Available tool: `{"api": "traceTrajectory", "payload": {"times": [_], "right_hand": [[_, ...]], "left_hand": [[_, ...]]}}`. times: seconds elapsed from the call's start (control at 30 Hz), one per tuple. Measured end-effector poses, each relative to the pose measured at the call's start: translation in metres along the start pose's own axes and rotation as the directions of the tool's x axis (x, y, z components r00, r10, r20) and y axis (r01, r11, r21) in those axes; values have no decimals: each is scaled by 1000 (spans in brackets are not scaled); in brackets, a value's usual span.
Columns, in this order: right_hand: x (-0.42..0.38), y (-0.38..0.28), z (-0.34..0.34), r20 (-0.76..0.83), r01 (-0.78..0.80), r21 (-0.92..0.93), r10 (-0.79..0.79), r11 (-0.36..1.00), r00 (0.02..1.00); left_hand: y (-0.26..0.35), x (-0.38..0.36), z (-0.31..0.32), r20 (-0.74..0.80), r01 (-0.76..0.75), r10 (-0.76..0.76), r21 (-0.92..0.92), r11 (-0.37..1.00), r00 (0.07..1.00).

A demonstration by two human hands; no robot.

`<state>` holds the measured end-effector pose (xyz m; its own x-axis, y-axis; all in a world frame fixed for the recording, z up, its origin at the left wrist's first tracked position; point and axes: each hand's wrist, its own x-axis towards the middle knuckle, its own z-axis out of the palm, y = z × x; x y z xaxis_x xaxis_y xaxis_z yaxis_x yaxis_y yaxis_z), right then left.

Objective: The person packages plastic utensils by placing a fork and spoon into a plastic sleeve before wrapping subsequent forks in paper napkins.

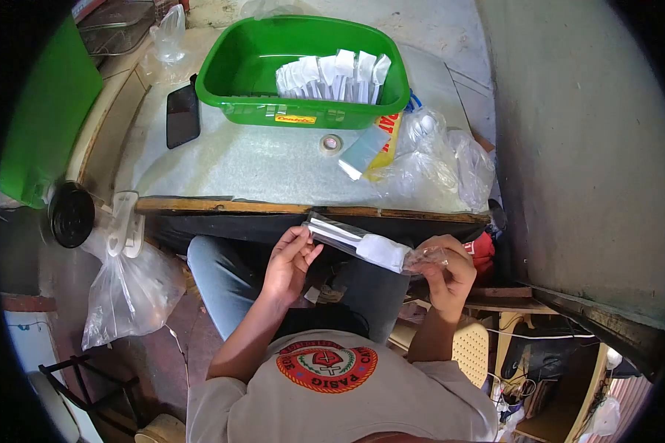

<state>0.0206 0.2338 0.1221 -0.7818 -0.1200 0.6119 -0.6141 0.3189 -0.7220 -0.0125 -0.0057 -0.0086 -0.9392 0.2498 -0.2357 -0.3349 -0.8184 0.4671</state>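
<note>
Packet (pixel 358 244) spans left hand (pixel 288 267) and right hand (pixel 449 273), crumpled end partly hidden.

Cutlery packets (pixel 332 77) in green basin (pixel 299 117): lower ends overlap; count not readable. Clear bags (pixel 428 159) at right of desk (pixel 236 162): contents blurred by crumpled plastic. Yellow packaging (pixel 386 144): lettering partly covered, full word illegible. Right hand (pixel 451 273): fingers bunched on wrapper end (pixel 425 258), exact grip obscured. Shirt emblem (pixel 326 365): upper lettering too small to read. Green container (pixel 44 103), left: cut off by dark lens border. Phone (pixel 182 117): screen dark, display content indeterminable.
</note>
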Motion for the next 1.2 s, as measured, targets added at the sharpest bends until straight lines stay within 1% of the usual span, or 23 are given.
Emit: {"api": "traceTrajectory", "payload": {"times": [0.07, 0.1, 0.17, 0.2, 0.27, 0.3, 0.37, 0.4, 0.5, 0.57, 0.6, 0.7, 0.73, 0.8, 0.9, 0.97, 1.0, 1.07, 1.2], "right_hand": [[-1, 0, 1, 17, 2, -7, -2, 1000, 1000], [0, 0, 1, 32, 8, -14, -7, 1000, 999], [1, -1, 4, 34, -3, -11, 3, 1000, 999], [1, -1, 6, 34, -10, -7, 11, 1000, 999], [1, -1, 7, 33, -14, -2, 14, 1000, 999], [1, -1, 7, 29, -15, 1, 15, 1000, 999], [-1, 0, 6, 24, -15, 13, 14, 1000, 1000], [-3, 0, 5, 24, -15, 29, 15, 999, 1000], [-6, -3, 6, -6, -27, 37, 27, 999, 1000], [-6, -4, 6, -7, -22, 53, 22, 998, 1000], [-6, -5, 6, -11, -16, 67, 16, 998, 1000], [-6, -7, 4, -5, 11, 28, -11, 1000, 1000], [-7, -7, 5, -4, 12, 28, -12, 1000, 1000], [-9, -5, 9, -69, 11, 126, -2, 992, 998], [-6, -6, 10, -49, 29, 120, -23, 992, 999], [-5, -4, 9, -44, 33, 117, -28, 993, 999], [-4, -4, 9, -40, 38, 114, -33, 993, 999], [-4, -3, 8, -45, 21, 127, -16, 992, 999], [-4, 0, 4, -31, -8, 137, 12, 991, 999]], "left_hand": [[1, 1, -1, -24, 23, -24, -42, 999, 999], [2, 1, 1, -26, 23, -24, -43, 999, 999], [2, 1, 7, -95, 6, -7, -15, 1000, 995], [1, 1, 9, -96, 5, -7, -15, 1000, 995], [0, 1, 10, -103, -61, 65, 47, 997, 993], [0, 1, 9, -102, -58, 63, 47, 997, 993], [-2, 1, 6, -102, -63, 79, 151, 986, 992], [-2, 1, 7, -101, -58, 74, 152, 987, 992], [0, -1, 8, -96, -42, 53, 112, 993, 994], [1, -1, 4, -36, -7, 8, 23, 1000, 999], [1, -1, 4, -35, -6, 7, 21, 1000, 999], [3, -1, 4, 2, 18, -18, -20, 1000, 1000], [1, 0, 2, 20, 11, -11, -1, 1000, 1000], [1, 1, -1, 36, 0, 0, 16, 1000, 999], [3, 2, -1, 70, -26, 21, 67, 997, 997], [4, 3, 6, 83, -131, 127, 56, 990, 988], [5, 4, 5, 83, -131, 127, 54, 990, 988], [5, 5, 4, 124, -150, 151, -17, 989, 981], [3, 8, 3, 128, -144, 154, -83, 986, 980]]}}
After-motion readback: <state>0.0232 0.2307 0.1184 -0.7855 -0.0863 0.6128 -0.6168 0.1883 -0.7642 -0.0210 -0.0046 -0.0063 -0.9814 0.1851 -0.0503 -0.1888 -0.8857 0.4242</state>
